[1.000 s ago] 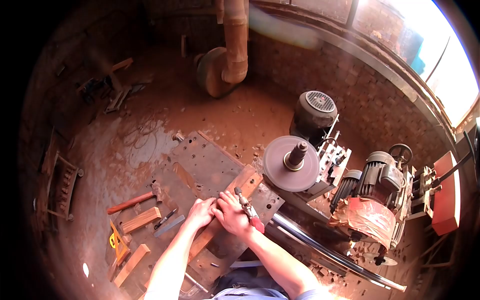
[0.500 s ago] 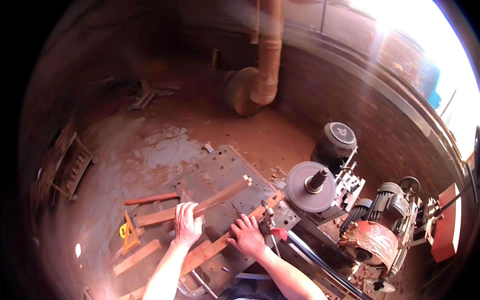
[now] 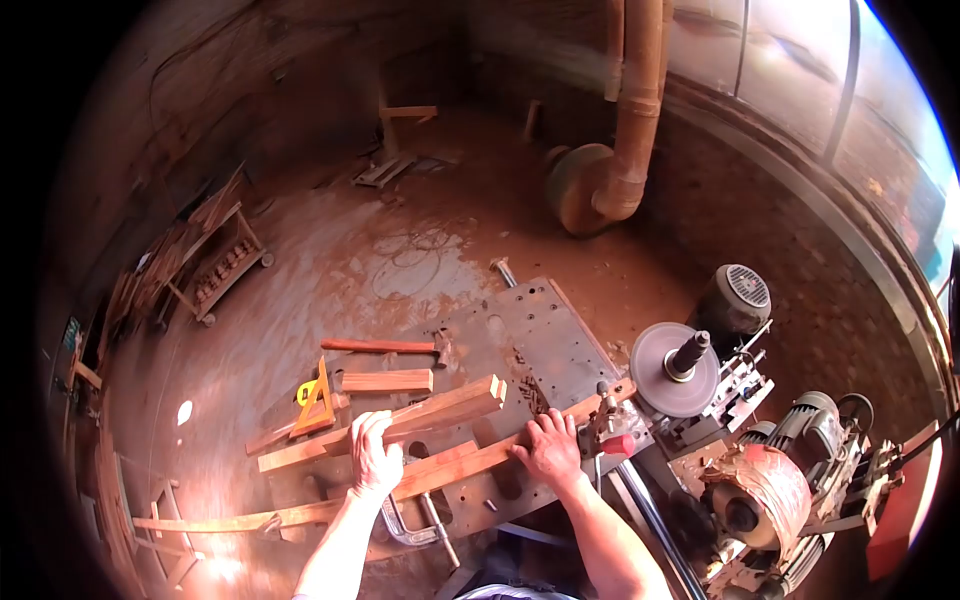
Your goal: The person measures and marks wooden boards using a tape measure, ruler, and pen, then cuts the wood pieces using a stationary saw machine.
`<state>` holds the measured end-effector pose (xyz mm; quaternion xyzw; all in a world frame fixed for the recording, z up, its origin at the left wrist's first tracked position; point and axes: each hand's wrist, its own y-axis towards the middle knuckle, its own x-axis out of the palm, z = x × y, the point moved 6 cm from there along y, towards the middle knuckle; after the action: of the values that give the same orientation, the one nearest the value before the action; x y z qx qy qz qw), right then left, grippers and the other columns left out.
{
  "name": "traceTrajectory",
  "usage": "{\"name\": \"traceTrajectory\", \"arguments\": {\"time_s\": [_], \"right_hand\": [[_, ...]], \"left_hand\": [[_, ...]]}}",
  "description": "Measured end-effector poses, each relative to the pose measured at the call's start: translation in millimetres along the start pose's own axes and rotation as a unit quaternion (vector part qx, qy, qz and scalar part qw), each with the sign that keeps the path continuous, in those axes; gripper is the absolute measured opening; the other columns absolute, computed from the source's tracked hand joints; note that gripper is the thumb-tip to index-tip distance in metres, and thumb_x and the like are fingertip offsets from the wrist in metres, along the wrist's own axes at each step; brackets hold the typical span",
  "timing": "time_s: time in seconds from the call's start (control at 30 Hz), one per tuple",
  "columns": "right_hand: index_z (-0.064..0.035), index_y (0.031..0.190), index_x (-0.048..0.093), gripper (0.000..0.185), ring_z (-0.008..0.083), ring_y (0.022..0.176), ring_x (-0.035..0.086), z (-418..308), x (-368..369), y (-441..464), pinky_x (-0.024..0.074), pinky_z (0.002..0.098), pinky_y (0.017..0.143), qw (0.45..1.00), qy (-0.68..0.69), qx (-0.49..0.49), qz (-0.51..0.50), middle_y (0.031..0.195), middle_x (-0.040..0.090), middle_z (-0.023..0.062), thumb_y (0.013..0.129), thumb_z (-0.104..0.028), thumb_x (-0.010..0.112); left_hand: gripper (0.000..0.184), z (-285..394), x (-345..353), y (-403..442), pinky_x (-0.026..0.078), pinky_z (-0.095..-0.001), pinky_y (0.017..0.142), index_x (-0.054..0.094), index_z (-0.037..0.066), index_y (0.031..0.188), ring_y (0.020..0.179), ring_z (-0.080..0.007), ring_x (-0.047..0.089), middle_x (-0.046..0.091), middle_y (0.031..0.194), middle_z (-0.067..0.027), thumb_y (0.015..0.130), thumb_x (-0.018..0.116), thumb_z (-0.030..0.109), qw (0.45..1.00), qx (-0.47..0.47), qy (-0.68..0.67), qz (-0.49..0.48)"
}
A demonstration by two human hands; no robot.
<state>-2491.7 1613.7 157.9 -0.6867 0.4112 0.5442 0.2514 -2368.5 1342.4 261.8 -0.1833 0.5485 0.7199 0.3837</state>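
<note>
Where the left hand (image 3: 375,462) meets a thick wooden bar (image 3: 445,412), its fingers lie close together over the near side; their undersides are hidden, so I cannot tell whether they pinch it. The fingers of the right hand (image 3: 552,455) are somewhat spread on a long wooden strip (image 3: 480,460), the contact beneath them out of sight. Both pieces lie slantwise over the surface (image 3: 500,340). The bar is reddish brown along its side, paler at its squared right end; the strip is narrow and straight-edged. The left forearm and hand cover part of the strip, so whether the length of wood (image 3: 240,517) further left belongs to it is unclear. Just beyond the right hand, a clamp with a red handle (image 3: 620,445) crowds the strip's far end; below the left hand sits a metal C-clamp (image 3: 400,528), partly covered. Past the bar lie a short block (image 3: 388,382), a red-handled hammer (image 3: 385,347) and a yellow triangular square (image 3: 316,405). Further right stand a round disc (image 3: 660,375) and a motor (image 3: 735,305), with the machinery near the frame's edge partly cut off.
</note>
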Motion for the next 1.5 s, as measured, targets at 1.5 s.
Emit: {"name": "traceTrajectory", "arguments": {"time_s": [1.5], "right_hand": [[-0.0063,0.124,0.059,0.056,0.0354,0.109,0.059,-17.7,-157.8,-404.1,0.0439,0.0488,0.098,0.992,0.108,-0.07,-0.005,0.112,0.063,0.0152,0.073,-0.015,0.079]], "left_hand": [[0.052,348.1,-120.5,-251.7,0.055,-0.043,0.087,0.06,0.001,0.118,0.104,-0.0331,0.065,0.065,0.109,-0.0171,0.081,0.085,0.027,0.939,-0.277,-0.002,-0.202]]}}
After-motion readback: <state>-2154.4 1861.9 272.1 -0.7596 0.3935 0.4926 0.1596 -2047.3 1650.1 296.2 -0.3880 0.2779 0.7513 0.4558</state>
